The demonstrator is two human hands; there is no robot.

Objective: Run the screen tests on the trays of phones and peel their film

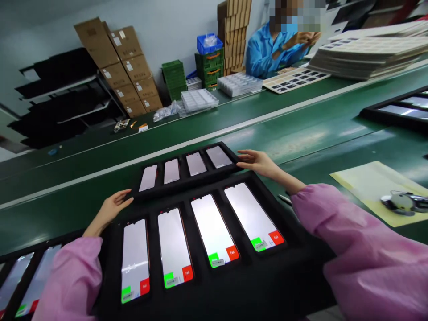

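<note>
Four "Fail" squares (187, 273) on phone screens (174, 245)

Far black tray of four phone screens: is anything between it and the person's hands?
Nothing visible is. The right hand reaches the far black tray at its right end, and the left hand lies at its left corner, beside the nearer black tray.

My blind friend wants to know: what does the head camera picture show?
A bare left hand and right hand in pink sleeves touch a black rectangular tray of four pale phone screens on a green conveyor belt. A person in blue sits beyond.
</note>
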